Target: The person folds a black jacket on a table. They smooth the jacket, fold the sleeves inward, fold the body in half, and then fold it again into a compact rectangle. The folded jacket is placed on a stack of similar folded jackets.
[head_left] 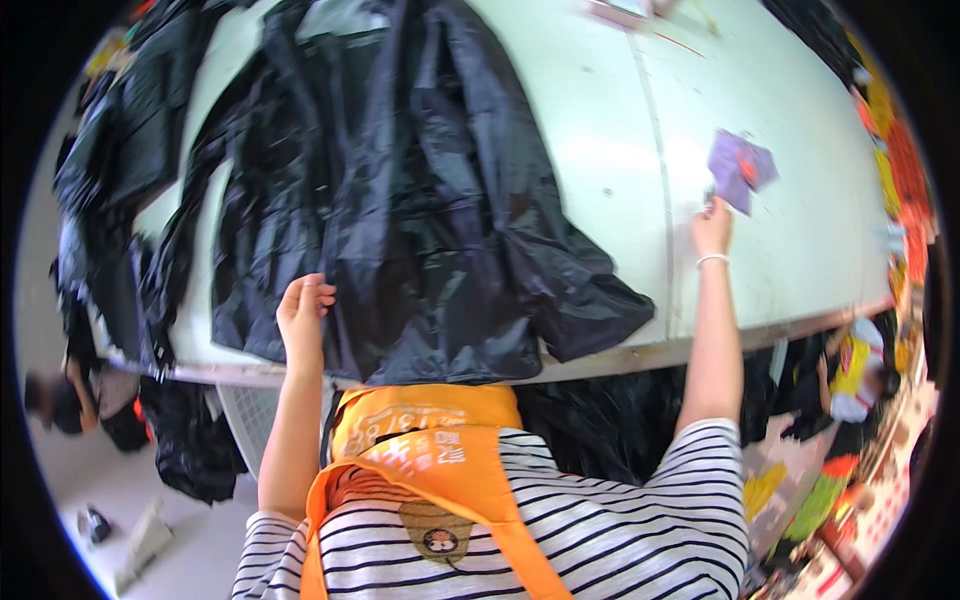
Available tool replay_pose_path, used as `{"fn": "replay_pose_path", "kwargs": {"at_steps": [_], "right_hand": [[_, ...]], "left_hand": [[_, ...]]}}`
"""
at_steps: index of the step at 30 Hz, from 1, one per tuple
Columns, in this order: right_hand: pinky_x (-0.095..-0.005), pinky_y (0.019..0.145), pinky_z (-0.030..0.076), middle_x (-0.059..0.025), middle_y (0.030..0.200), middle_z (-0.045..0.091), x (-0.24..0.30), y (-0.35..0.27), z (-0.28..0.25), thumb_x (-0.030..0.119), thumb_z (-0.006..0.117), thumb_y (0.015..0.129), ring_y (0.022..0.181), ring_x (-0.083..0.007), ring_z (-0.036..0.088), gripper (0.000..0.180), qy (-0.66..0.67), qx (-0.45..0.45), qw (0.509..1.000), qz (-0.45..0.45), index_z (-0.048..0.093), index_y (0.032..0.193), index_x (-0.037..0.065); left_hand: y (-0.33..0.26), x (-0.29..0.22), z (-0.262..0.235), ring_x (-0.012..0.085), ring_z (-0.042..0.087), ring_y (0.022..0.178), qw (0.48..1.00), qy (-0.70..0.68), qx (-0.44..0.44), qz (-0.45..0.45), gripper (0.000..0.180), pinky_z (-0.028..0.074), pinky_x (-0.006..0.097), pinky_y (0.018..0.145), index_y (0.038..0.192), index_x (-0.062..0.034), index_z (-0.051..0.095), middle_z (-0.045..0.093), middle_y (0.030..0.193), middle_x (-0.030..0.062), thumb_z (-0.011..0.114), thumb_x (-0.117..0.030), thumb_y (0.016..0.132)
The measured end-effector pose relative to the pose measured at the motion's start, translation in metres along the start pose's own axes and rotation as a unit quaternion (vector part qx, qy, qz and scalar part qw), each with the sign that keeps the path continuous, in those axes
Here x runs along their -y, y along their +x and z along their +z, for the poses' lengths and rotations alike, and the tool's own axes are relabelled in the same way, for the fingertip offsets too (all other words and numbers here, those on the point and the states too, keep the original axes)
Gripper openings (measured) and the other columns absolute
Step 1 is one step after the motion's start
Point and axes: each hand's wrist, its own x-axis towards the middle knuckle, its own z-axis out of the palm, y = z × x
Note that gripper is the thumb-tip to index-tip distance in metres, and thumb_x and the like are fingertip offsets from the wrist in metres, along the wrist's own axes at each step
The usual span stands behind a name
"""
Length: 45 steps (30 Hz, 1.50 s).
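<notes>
I saw the black shiny jacket (400,190) spread flat over the table's (600,120) near edge. My left hand (303,312) rested on its hem, fingers curled, gripping nothing. My right hand (712,228) reached loosely open toward purple paper scraps (740,168), best pinched gently.

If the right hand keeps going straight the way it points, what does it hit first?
Most likely the purple paper piece on the white table: the right hand points up at it, fingertips nearly at its lower edge. Contact can't be judged.
</notes>
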Motion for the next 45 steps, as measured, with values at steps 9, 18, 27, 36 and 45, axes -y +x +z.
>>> {"fn": "replay_pose_path", "kwargs": {"at_steps": [9, 18, 27, 36, 45], "right_hand": [[-0.0393, 0.096, 0.043, -0.0236, 0.119, 0.060, -0.060, 0.113, 0.014, 0.029, 0.058, 0.081, 0.111, -0.0357, 0.057, 0.051, -0.032, 0.005, 0.999, 0.037, 0.056, 0.122, 0.000], [-0.0336, 0.077, 0.053, -0.0122, 0.090, 0.067, 0.380, -0.278, -0.029, 0.013, 0.065, 0.082, 0.079, -0.0253, 0.066, 0.021, 0.327, 0.346, 0.848, -0.231, 0.066, 0.100, 0.004], [-0.0413, 0.085, 0.050, -0.0143, 0.116, 0.052, 0.476, -0.371, 0.030, 0.043, 0.074, 0.072, 0.102, -0.0354, 0.057, 0.064, 0.027, 0.401, 0.850, -0.340, 0.053, 0.124, 0.012], [-0.0344, 0.088, 0.047, -0.0116, 0.109, 0.063, 0.341, -0.263, -0.110, 0.000, 0.065, 0.078, 0.097, -0.0253, 0.060, 0.045, 0.115, -0.043, 0.992, -0.001, 0.055, 0.121, -0.001], [-0.0279, 0.084, 0.048, -0.0055, 0.106, 0.063, 0.441, -0.380, -0.094, 0.009, 0.078, 0.070, 0.089, -0.0119, 0.057, 0.053, 0.423, 0.198, 0.884, 0.022, 0.061, 0.120, 0.005]], "left_hand": [[0.007, 0.108, -0.192, 0.0134, 0.063, 0.062, 0.943, -0.020, -0.182, -0.277, 0.049, 0.047, 0.026, 0.050, 0.111, -0.0074, 0.057, 0.066, 0.090, 0.0056, 0.069, -0.046, 0.082], [-0.016, 0.102, -0.139, 0.0215, 0.063, 0.075, 0.893, -0.305, -0.012, -0.331, 0.045, 0.052, 0.028, 0.067, 0.103, -0.0030, 0.059, 0.064, 0.088, 0.0093, 0.077, -0.035, 0.078], [-0.008, 0.096, -0.109, 0.0225, 0.063, 0.079, 0.921, -0.252, 0.140, -0.262, 0.020, 0.053, 0.032, 0.066, 0.099, 0.0056, 0.065, 0.065, 0.094, 0.0108, 0.063, 0.004, 0.080], [0.078, -0.046, -0.354, 0.0223, 0.059, 0.085, 0.900, -0.409, -0.142, -0.046, 0.022, 0.050, 0.032, 0.083, 0.088, 0.0008, 0.063, 0.061, 0.089, 0.0090, 0.060, 0.007, 0.067], [-0.070, 0.057, -0.197, 0.0265, 0.062, 0.088, 0.921, -0.349, 0.034, -0.169, 0.026, 0.050, 0.035, 0.083, 0.099, 0.0011, 0.060, 0.062, 0.093, 0.0132, 0.056, 0.005, 0.074]]}}
